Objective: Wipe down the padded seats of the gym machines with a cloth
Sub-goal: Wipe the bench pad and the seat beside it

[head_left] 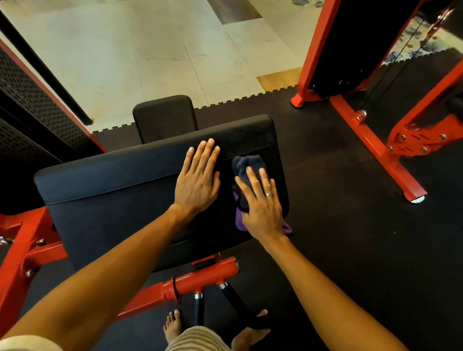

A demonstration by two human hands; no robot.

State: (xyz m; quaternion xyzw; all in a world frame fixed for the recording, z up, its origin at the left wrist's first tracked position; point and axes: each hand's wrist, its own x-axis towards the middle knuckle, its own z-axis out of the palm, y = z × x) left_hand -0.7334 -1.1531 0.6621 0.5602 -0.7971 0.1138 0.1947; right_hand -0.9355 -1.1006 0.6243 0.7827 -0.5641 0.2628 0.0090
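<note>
Single view, head-worn, wide-angle. It looks forward and steeply down over the person's own forearms [111, 271], which enter from the bottom corners. Close range: the black padded seat [114, 192] fills mid-frame, with the left hand [197, 179] and right hand [261, 205] at centre. The bare feet [172, 328] sit at the bottom edge, almost straight below the lens. The upper frame reaches out across the black floor mat [341, 231] to pale flooring [140, 48]. Straight lines bow toward the edges; the red machine frame [368, 143] leans at right.
</note>
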